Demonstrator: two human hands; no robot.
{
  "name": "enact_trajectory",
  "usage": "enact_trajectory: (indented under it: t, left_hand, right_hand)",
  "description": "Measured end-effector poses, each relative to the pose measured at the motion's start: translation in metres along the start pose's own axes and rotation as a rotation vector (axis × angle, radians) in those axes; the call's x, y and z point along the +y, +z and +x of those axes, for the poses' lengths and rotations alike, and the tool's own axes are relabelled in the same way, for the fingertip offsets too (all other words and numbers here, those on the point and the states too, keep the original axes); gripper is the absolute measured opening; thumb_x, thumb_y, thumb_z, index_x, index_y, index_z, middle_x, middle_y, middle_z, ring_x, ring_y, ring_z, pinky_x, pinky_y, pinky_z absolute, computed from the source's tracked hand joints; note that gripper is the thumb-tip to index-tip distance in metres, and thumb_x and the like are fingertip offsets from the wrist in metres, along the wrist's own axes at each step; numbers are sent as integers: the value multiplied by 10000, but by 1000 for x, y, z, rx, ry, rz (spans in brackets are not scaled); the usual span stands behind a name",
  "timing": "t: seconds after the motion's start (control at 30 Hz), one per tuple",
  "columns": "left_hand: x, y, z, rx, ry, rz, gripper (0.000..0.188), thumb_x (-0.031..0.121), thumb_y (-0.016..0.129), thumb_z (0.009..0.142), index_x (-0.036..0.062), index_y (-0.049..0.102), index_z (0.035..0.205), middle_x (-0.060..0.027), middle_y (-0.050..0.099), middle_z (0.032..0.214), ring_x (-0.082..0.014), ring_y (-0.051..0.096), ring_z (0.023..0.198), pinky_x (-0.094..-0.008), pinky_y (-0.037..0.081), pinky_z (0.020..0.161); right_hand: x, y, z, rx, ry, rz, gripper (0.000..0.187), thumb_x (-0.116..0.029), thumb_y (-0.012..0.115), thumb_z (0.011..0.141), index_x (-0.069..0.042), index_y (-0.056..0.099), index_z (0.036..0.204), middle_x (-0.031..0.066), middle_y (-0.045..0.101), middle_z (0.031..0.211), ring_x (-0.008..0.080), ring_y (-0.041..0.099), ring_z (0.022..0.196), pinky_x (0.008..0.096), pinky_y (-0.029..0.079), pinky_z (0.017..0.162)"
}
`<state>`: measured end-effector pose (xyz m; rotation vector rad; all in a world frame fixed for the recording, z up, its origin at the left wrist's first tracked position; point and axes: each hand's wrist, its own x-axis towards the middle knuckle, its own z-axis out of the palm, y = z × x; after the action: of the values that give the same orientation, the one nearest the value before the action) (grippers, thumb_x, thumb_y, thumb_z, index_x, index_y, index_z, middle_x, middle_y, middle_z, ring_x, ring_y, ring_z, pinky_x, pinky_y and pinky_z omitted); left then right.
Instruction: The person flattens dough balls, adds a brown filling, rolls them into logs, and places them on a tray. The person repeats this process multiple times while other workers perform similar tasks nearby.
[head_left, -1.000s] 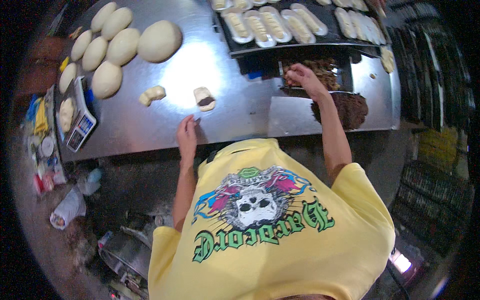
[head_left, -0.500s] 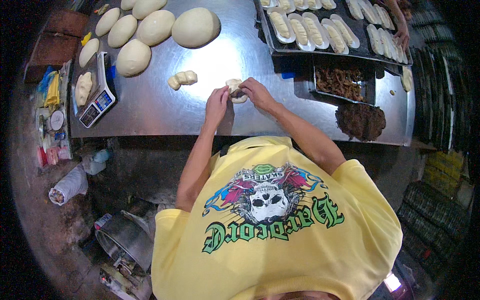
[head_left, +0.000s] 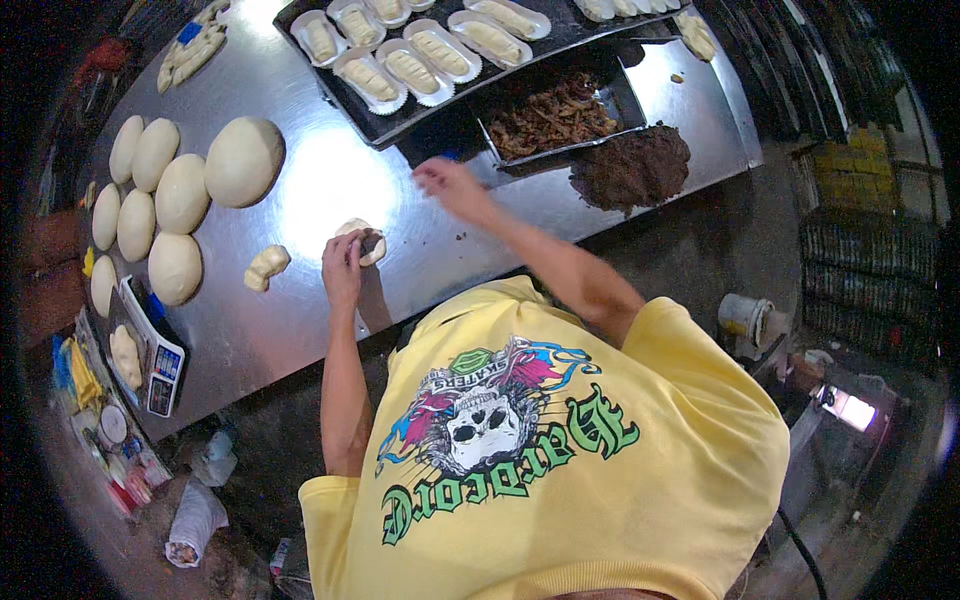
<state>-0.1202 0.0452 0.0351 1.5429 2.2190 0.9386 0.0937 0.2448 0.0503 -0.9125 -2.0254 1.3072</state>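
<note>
My left hand (head_left: 342, 262) is closed on a flattened piece of dough (head_left: 376, 254) with a dark lump of filling (head_left: 368, 241) on it, just above the metal table. Off to the right and apart from that dough, my right hand (head_left: 455, 190) hangs over the table, its fingers smeared by motion. Left of my left hand lies a short row of small dough pieces (head_left: 267, 267). A heap of dark brown filling (head_left: 632, 170) sits on the table's right side, beside a metal pan (head_left: 643, 122) holding brown shredded filling (head_left: 555, 118).
Large dough balls (head_left: 182, 195) cover the table's (head_left: 300, 330) left part. A digital scale (head_left: 165, 372) carrying dough (head_left: 125, 357) stands at the left edge. A black baking tray (head_left: 400, 122) with shaped dough in paper cups lies at the far side. More dough strips (head_left: 192, 55) lie far left.
My right hand has let go of the dough and moved away to the right, toward the filling pan. My left hand stays on the dough. The whole view has turned toward the right.
</note>
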Motion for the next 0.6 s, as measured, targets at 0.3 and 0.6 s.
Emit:
enact_trajectory:
  t: [0.3, 0.6]
  left_hand:
    - [18, -11, 8, -127, -206, -151, 228, 144, 641, 980, 89, 723, 1185, -136, 632, 1111, -293, 662, 983, -377, 544, 860]
    - [-1, -20, 4, -227, -144, -249, 286, 80, 641, 944, 48, 680, 1226, -139, 601, 1192, -263, 656, 1026, -365, 562, 879]
  right_hand:
    - [74, -202, 9, 282, 226, -840, 279, -190, 744, 906, -11, 668, 1106, 186, 659, 1103, 333, 643, 1026, 412, 520, 886]
    - [-5, -112, -3, -292, 386, 85, 242, -193, 654, 1003, -46, 647, 1195, 10, 667, 1025, 138, 606, 902, 297, 518, 814]
